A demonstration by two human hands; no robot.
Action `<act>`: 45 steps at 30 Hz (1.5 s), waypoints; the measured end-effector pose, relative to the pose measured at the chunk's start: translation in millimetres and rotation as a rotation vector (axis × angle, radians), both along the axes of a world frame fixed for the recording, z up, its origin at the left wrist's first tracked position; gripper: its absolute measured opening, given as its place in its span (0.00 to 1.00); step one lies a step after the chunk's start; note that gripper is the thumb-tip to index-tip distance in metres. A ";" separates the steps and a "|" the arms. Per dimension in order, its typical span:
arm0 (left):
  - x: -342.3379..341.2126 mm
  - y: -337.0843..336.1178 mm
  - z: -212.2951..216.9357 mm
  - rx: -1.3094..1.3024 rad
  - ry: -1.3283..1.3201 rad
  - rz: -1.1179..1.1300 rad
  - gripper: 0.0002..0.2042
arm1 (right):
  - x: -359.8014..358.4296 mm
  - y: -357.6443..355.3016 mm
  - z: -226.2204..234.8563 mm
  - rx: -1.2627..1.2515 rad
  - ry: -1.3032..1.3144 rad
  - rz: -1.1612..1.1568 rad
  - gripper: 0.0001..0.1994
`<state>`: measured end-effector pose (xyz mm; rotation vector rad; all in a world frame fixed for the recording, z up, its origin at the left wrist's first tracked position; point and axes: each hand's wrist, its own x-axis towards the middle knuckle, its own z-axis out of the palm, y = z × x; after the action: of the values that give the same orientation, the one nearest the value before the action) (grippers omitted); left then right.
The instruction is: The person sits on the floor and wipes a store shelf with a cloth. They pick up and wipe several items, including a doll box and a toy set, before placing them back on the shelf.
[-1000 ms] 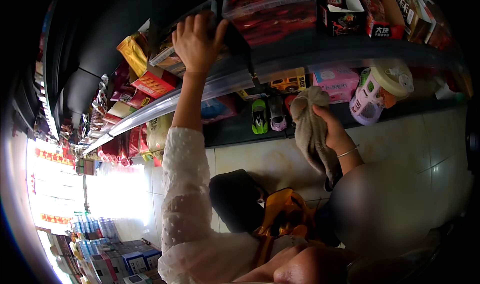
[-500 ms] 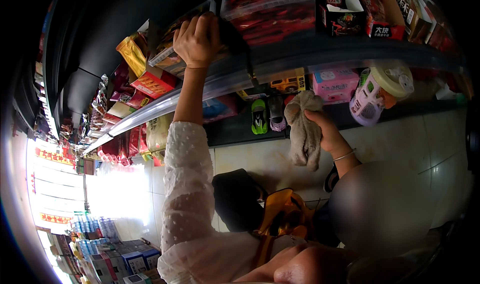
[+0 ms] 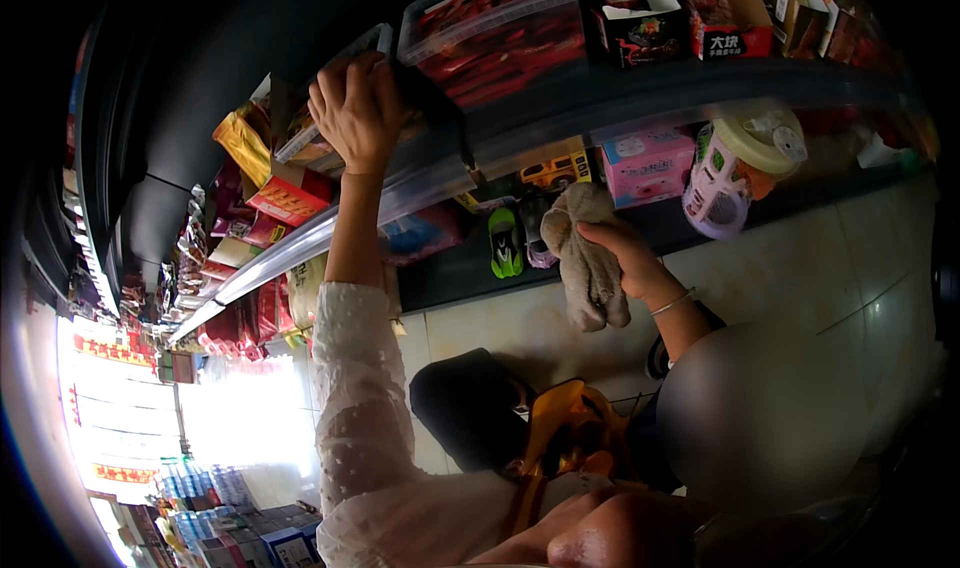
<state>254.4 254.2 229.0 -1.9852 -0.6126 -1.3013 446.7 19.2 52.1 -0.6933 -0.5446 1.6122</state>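
Observation:
My left hand (image 3: 355, 113) reaches up to the shelf, its fingers curled over a clear plastic box (image 3: 378, 40) of packaged snacks. Most of that box is hidden behind the hand. In my right hand (image 3: 630, 263) is a bunched beige cloth (image 3: 590, 268), which hangs in front of the lower shelf. Just behind the cloth are a green toy car (image 3: 506, 243) and a second, darker toy car (image 3: 538, 233), partly covered. A pink box (image 3: 648, 168) stands to the right of the cloth.
A clear tub of red packets (image 3: 490, 53) and open snack cartons (image 3: 640, 28) line the upper shelf. A transparent strip (image 3: 285, 258) runs along its front edge. A lilac basket-like container with a cream lid (image 3: 720, 188) is below right. Bottled drinks and cartons (image 3: 285, 543) stand lower left.
The whole view has shifted, so the shelf goods appear slightly farther left. Both hands keep about the same place against the shelf, and the cloth stays in my right hand.

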 end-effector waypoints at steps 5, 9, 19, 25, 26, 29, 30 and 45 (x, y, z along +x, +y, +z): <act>51.9 -23.2 5.7 0.051 0.115 -0.113 0.14 | -5.7 5.8 0.2 -0.012 -0.027 -0.028 0.21; 88.1 -14.2 8.8 0.085 0.191 -0.094 0.18 | -8.5 9.0 -3.3 0.029 -0.042 -0.025 0.17; 101.4 12.3 1.3 0.165 0.124 -0.066 0.20 | -7.4 7.8 -0.1 0.002 -0.038 0.022 0.22; 83.1 -21.5 -0.4 0.028 0.146 -0.131 0.17 | -8.1 9.7 -3.4 0.064 -0.161 -0.068 0.22; 78.1 -39.3 -8.8 -0.001 0.102 -0.180 0.16 | -2.1 9.4 -2.9 0.095 -0.217 -0.133 0.21; 37.0 -89.6 -47.3 -0.147 0.078 -0.301 0.14 | 11.7 7.9 1.9 0.157 -0.110 -0.285 0.20; 20.3 -102.8 -72.1 -0.261 0.045 -0.306 0.13 | 17.2 3.0 7.2 0.236 -0.335 -0.438 0.20; -60.0 -141.5 -167.3 -0.782 -0.003 -0.447 0.08 | -49.3 75.5 39.5 0.445 -1.824 -1.167 0.23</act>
<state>194.4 112.7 61.7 -2.8848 -0.7893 -1.4522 397.4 94.8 91.7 -1.5865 -1.3099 -0.5768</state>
